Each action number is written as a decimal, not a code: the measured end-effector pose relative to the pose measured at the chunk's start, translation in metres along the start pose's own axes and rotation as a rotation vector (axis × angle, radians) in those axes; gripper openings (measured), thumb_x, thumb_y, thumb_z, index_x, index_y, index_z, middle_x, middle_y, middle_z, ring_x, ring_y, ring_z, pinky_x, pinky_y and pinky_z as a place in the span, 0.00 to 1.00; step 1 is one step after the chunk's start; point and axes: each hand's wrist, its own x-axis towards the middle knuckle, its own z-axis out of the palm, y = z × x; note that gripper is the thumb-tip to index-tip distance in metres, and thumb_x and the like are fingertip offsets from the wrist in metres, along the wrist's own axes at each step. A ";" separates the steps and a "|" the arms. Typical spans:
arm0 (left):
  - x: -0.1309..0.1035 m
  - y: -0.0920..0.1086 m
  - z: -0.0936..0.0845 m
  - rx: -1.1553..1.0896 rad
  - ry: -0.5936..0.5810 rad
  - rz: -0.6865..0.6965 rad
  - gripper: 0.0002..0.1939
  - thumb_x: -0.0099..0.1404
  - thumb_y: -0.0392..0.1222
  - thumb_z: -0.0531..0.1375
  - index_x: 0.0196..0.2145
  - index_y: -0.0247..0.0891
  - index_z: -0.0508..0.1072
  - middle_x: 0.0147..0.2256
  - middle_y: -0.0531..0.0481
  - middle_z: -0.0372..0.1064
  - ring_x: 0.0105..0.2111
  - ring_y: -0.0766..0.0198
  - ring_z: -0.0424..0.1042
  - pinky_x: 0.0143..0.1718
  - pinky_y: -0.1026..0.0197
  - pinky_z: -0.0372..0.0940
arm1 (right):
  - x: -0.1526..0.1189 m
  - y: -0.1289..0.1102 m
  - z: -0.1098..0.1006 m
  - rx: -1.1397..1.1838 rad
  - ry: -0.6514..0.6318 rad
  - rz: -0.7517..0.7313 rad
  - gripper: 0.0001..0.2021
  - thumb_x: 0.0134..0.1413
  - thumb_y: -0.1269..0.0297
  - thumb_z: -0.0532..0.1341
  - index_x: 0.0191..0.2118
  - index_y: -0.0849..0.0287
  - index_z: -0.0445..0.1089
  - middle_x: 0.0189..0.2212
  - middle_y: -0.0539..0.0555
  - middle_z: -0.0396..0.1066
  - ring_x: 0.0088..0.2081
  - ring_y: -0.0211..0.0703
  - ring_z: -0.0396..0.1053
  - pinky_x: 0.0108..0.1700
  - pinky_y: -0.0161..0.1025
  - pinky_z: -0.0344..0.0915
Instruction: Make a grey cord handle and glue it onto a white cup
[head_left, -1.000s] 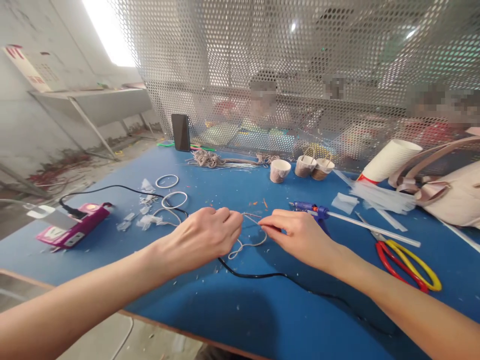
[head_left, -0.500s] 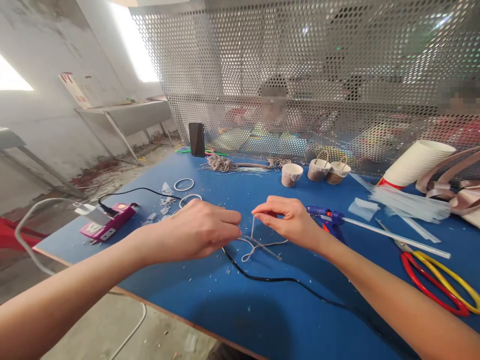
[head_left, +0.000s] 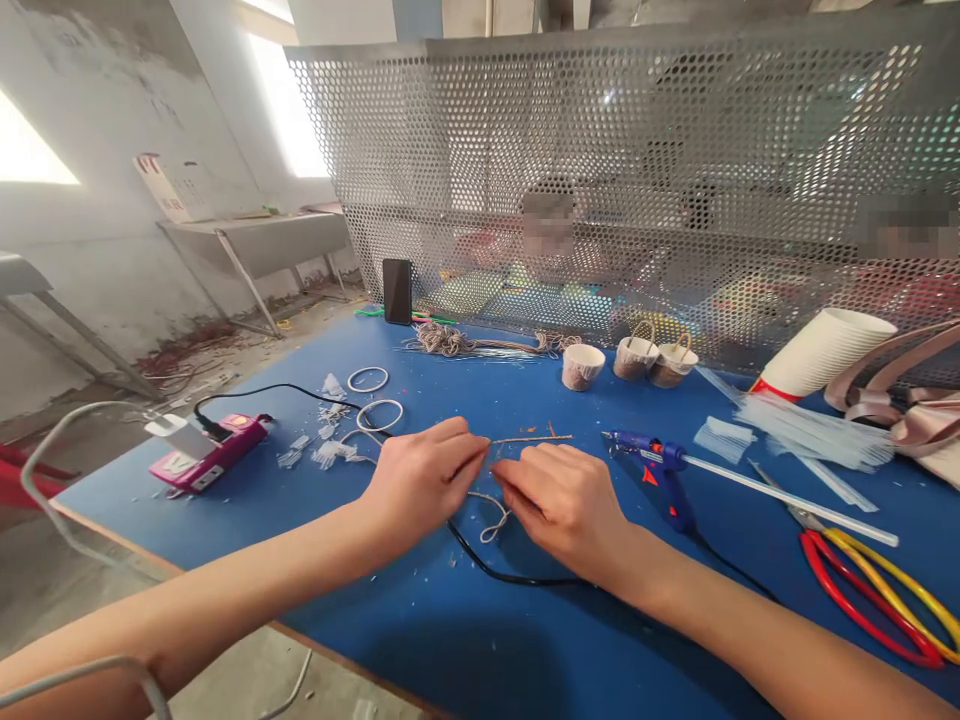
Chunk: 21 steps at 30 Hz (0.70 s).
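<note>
My left hand [head_left: 429,476] is closed in a pinch on a thin stick, seemingly a wire, wrapped in grey-beige cord [head_left: 531,439]; it sticks out to the right over the blue table. My right hand [head_left: 559,495] is just beside it, thumb and fingers pressed together at what looks like the cord's loose length, mostly hidden there. A loop of the cord [head_left: 491,520] hangs below, between the hands. Right of my right hand lies a blue glue gun [head_left: 652,455] with a clear glue stick in its back.
At the back stand small fabric-lined cups [head_left: 583,368], a cord bundle [head_left: 442,340] and a phone [head_left: 397,292]. Scissors [head_left: 847,570], clear strips [head_left: 817,425] and stacked paper cups [head_left: 825,350] are at right. White rings [head_left: 379,414] and a pink power strip [head_left: 214,452] lie left. A black cable [head_left: 495,572] crosses in front.
The stick has swung from pointing down-right to lying nearly level, farther from me. My right hand has come lower and closer to my left, and the view has tilted slightly up.
</note>
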 end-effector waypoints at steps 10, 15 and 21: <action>-0.002 -0.004 -0.018 0.278 -0.037 0.425 0.13 0.67 0.31 0.47 0.30 0.36 0.70 0.20 0.57 0.59 0.17 0.71 0.57 0.18 0.65 0.49 | 0.020 0.028 -0.013 0.325 -0.060 0.372 0.10 0.57 0.65 0.57 0.33 0.57 0.76 0.24 0.50 0.72 0.24 0.36 0.64 0.27 0.34 0.58; -0.001 -0.013 -0.026 0.049 -0.142 0.395 0.12 0.67 0.35 0.50 0.34 0.37 0.73 0.22 0.55 0.64 0.18 0.72 0.60 0.19 0.66 0.53 | 0.022 0.040 -0.010 0.671 -0.294 0.584 0.09 0.51 0.61 0.61 0.32 0.58 0.77 0.26 0.50 0.75 0.27 0.37 0.67 0.30 0.35 0.62; 0.004 -0.008 -0.016 -0.471 -0.163 -0.009 0.08 0.63 0.35 0.57 0.31 0.35 0.77 0.21 0.53 0.67 0.22 0.71 0.65 0.22 0.69 0.60 | 0.019 0.034 0.007 1.005 -0.347 0.642 0.10 0.47 0.59 0.63 0.32 0.60 0.77 0.28 0.51 0.75 0.30 0.38 0.69 0.33 0.36 0.64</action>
